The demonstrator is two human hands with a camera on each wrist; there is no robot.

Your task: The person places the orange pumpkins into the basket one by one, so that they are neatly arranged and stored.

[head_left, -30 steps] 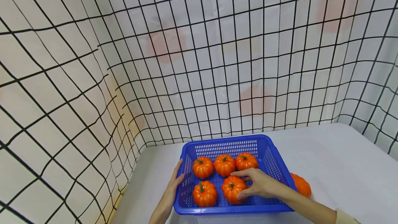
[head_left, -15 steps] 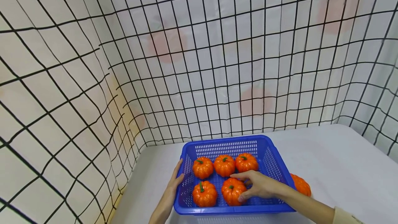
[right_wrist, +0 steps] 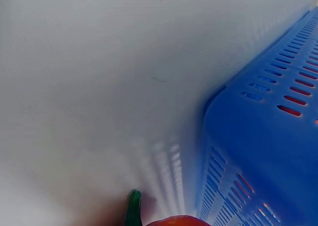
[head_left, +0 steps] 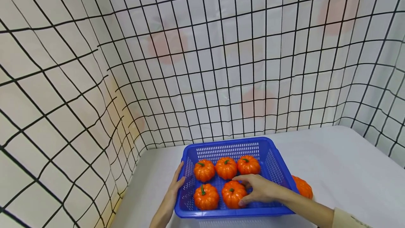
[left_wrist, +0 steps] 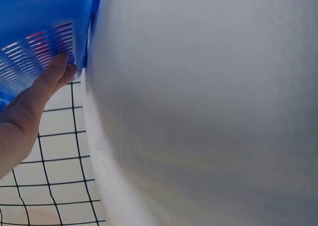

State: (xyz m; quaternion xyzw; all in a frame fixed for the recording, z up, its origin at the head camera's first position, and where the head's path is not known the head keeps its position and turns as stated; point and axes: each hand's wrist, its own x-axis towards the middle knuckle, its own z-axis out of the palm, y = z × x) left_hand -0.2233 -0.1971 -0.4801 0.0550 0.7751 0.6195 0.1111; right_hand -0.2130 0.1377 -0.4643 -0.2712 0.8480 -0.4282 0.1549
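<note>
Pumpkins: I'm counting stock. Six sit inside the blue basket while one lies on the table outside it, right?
Not quite. The head view shows five pumpkins inside the blue basket, three behind, two in front. One more pumpkin does lie outside it on the table.

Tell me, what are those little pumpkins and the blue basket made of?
The pumpkins look like moulded plastic or foam: uniformly orange, slightly glossy, identical in shape. The blue basket appears to be rigid plastic, with a smooth sheen and neat rows of slots in its walls.

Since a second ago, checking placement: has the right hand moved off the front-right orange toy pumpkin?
No. The right hand stays on that orange toy pumpkin, inside the blue plastic basket.
</note>
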